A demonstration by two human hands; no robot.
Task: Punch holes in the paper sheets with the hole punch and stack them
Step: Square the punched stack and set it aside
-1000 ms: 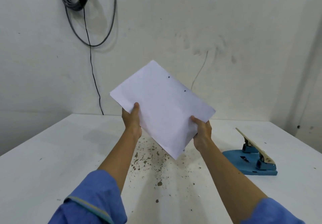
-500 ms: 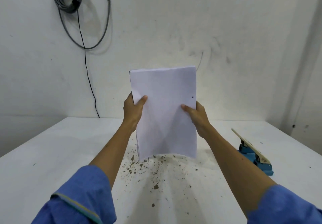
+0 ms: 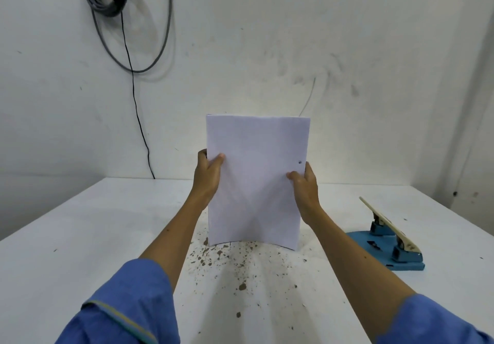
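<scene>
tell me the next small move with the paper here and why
Probably lower the paper sheets and tap their bottom edge on the table to square them. Both the left hand and right hand hold the sheets upright by the side edges, just above the tabletop, with a punched hole already showing.

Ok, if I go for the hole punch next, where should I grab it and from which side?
Probably by the blue base, coming from its left with the right hand, which is nearest. The hole punch sits flat on the table, its cream lever raised and slanting up away from you, so a hold on the lever would likely press it down. Both hands hold the paper sheets.
</scene>
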